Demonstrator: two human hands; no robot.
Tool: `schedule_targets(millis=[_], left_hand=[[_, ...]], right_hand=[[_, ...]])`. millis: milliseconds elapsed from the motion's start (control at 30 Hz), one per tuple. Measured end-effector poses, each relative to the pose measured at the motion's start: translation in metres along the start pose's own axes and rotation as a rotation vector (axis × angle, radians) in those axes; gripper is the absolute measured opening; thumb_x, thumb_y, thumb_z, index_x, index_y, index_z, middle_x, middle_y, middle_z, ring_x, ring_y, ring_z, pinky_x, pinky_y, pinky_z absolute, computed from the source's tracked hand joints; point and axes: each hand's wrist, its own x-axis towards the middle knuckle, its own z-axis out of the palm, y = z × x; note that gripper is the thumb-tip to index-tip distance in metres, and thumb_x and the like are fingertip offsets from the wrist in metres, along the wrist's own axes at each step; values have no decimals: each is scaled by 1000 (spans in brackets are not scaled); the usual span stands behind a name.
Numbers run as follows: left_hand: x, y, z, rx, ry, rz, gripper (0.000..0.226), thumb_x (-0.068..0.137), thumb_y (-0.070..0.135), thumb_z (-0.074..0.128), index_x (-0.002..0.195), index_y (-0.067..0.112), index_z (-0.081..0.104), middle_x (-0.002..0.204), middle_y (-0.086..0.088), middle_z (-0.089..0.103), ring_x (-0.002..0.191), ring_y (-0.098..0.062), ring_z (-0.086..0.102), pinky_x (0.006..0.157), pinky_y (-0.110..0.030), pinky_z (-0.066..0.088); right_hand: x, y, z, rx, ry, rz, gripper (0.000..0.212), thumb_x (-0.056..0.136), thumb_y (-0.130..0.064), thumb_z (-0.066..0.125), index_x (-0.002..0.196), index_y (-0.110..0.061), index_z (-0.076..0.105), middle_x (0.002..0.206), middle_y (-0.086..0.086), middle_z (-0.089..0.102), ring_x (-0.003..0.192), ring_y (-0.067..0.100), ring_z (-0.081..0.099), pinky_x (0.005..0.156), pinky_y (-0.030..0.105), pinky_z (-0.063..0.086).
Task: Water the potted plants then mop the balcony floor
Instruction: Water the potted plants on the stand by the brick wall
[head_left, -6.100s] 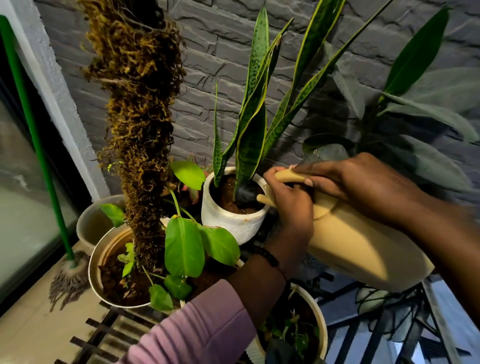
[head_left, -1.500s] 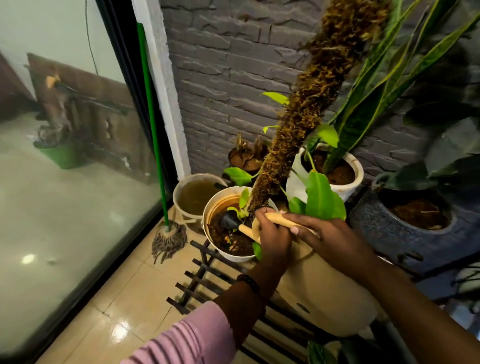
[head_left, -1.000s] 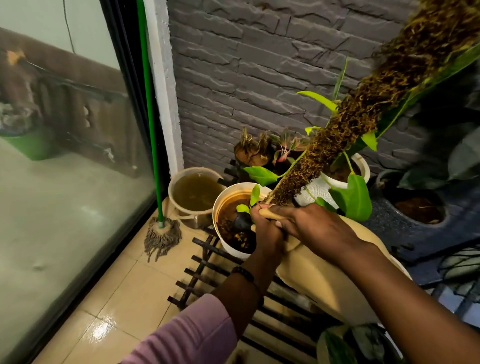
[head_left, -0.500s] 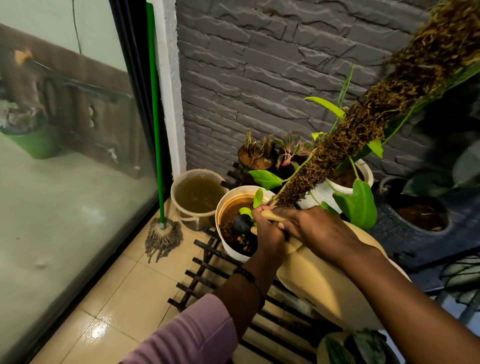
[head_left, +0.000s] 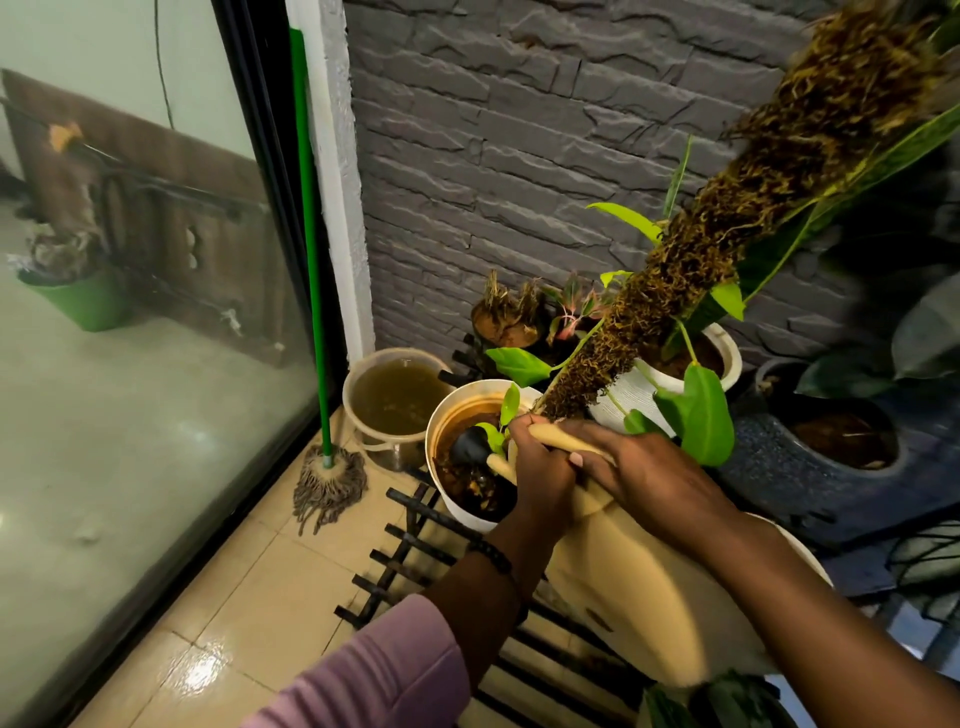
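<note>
Tilting watering can, both hands gripping, spout over cream pot

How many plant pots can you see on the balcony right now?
4: cream pot under the watering can spout, white ribbed pot behind it, dark pot on the right, small brown pot by the wall. Others may be hidden.

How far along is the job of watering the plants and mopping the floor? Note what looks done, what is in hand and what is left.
Done: cannot tell which pots are already watered.
In hand: both hands, left hand and right hand, tip the beige watering can, its black nozzle over the soil of the white pot holding the moss pole.
Left: the mop leans untouched by the glass door; mopping not begun.
</note>
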Motion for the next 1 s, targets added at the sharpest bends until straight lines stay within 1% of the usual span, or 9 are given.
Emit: schedule_targets(millis=[133,267,433,533,600,700,800,867,1000], left_hand=[[5,0,2,309,42,175,36,90,-4,50,123,7,39,113,-18,58,97,-22,55,89,-38,47],[6,13,2,466,30,305,34,96,4,54,127,5,40,106,-10,60,94,-22,59,76,-26,42],[10,34,-3,530,41,450,23,98,5,52,118,12,42,91,1,61,82,-14,60,70,-26,45],[21,53,-5,582,25,512,16,102,18,52,114,17,41,78,6,59,66,-6,55,56,-23,41],[29,67,-5,629,13,541,18,102,19,53,117,14,43,80,8,58,66,-3,54,54,-18,39],[45,87,-9,690,-34,526,22,99,13,55,119,10,46,92,1,61,75,-12,57,60,-22,41],[66,107,-20,726,-71,468,23,98,12,56,118,10,46,101,-8,65,86,-19,59,71,-29,43],[84,121,-29,748,-116,412,25,97,12,56,120,11,46,106,-12,66,92,-24,61,75,-33,44],[125,153,-47,799,-200,347,29,96,10,56,123,9,46,112,-16,67,104,-32,63,81,-36,45]], right_hand=[[-13,14,7,155,41,52,42,97,-44,41,138,-52,34,121,-4,66,95,17,65,79,31,51],[-18,18,14,291,81,46,46,97,-44,39,138,-59,25,128,-9,61,105,12,62,89,33,51],[-10,9,19,397,193,0,47,98,-40,40,140,-57,26,135,-14,54,118,2,53,99,28,46],[1,0,18,441,285,-11,48,98,-33,44,142,-49,31,128,-14,60,91,-23,53,81,5,41],[11,-7,16,449,328,14,48,98,-34,44,142,-48,32,122,-13,63,73,-25,52,71,6,41],[31,-17,13,447,379,67,46,97,-39,44,141,-48,33,121,-14,65,71,-7,61,68,7,42],[62,-28,10,470,398,108,44,96,-40,44,139,-47,37,121,-20,62,75,-17,52,68,1,37],[87,-37,10,468,408,148,42,96,-39,46,137,-47,40,105,-26,63,78,-20,54,63,-1,37],[133,-61,5,396,445,264,41,94,-36,49,134,-46,45,63,-29,49,54,-20,51,48,2,37]])
